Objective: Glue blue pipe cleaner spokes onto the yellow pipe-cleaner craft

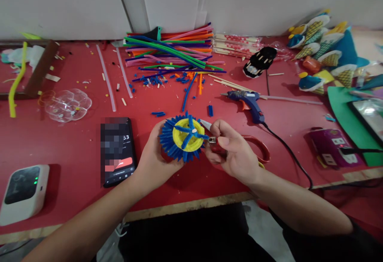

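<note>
My left hand (pixel 154 160) is closed round a round craft piece (pixel 183 137), a yellow disc ringed with short blue straw bits and crossed by blue straw pieces. It holds the piece above the red table (pixel 74 150). My right hand (pixel 231 148) grips red-handled scissors (pixel 253 150). Their blade tips (pixel 206 125) touch the right edge of the craft piece.
A phone (pixel 117 151) lies left of my left hand, and a white device (pixel 24 192) sits at the near left. A blue glue gun (pixel 249 102) with a black cord, a pile of coloured straws (pixel 170 48), a clear tray (pixel 68 104) and wooden sticks (pixel 236 42) lie farther back. Paper craft shapes (pixel 320 44) crowd the right.
</note>
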`<state>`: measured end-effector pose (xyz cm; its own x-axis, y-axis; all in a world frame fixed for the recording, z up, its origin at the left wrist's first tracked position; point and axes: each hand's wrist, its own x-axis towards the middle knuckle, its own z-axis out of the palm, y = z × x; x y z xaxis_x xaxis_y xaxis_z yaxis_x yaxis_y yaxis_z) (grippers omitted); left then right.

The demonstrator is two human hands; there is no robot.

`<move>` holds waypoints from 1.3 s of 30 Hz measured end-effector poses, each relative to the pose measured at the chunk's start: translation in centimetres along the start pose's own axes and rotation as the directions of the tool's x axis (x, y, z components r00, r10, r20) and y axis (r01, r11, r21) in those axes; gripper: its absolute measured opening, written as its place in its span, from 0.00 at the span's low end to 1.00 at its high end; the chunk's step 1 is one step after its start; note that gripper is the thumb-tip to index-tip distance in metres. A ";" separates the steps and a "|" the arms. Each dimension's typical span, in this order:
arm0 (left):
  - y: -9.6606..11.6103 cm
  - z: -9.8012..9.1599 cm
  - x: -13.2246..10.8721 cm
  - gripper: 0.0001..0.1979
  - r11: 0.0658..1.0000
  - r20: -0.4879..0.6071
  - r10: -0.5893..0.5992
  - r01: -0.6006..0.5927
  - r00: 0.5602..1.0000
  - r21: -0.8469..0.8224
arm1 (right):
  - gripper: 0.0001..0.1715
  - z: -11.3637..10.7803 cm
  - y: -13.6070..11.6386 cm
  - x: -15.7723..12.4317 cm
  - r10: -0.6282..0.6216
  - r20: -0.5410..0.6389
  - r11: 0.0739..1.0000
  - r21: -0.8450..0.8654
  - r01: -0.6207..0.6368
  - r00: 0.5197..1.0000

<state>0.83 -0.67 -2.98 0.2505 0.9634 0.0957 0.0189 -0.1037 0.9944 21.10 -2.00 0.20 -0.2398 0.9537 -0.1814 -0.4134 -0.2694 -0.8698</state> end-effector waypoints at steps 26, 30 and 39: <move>-0.2 -0.1 -0.2 0.39 0.999 -0.017 -0.013 0.014 1.000 0.033 | 0.22 -0.3 1.1 0.0 -0.062 0.000 0.998 -0.028 0.062 0.998; 0.1 -0.1 -0.1 0.38 0.999 -0.015 -0.010 0.011 1.000 0.042 | 0.24 -0.1 0.9 0.1 -0.055 -0.025 0.998 -0.044 0.054 0.998; -0.4 -0.7 -0.2 0.41 0.973 -0.002 0.125 -0.123 0.992 0.195 | 0.23 0.1 0.0 0.9 0.011 -0.116 0.997 0.072 -0.002 0.993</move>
<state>0.05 -0.61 -3.38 0.2493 0.9432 0.2196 0.1765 -0.2672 0.9473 20.77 -1.12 0.12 -0.1406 0.9598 -0.2428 -0.4752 -0.2806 -0.8339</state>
